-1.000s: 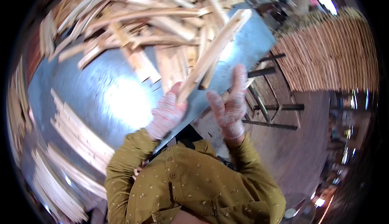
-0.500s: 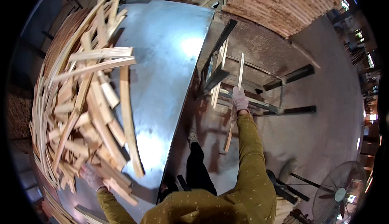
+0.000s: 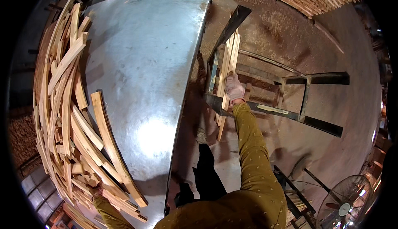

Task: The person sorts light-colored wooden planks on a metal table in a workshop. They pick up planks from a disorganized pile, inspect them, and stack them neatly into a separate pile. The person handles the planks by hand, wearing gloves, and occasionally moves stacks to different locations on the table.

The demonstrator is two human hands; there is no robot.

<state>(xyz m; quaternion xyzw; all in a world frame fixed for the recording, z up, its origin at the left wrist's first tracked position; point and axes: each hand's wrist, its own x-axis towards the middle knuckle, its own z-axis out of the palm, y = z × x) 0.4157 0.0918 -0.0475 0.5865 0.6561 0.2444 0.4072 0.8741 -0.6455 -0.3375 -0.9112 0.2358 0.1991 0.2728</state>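
Moving in vs. half a sec ago, R hand is now at the wood strips in the dark frame — so the strip it carried looks to be joining that bundle. R fingers bent over the strips, exact grip unclear; L hand at near end of the wood pile on the worktop — fingers mostly hidden, can't tell if gripping
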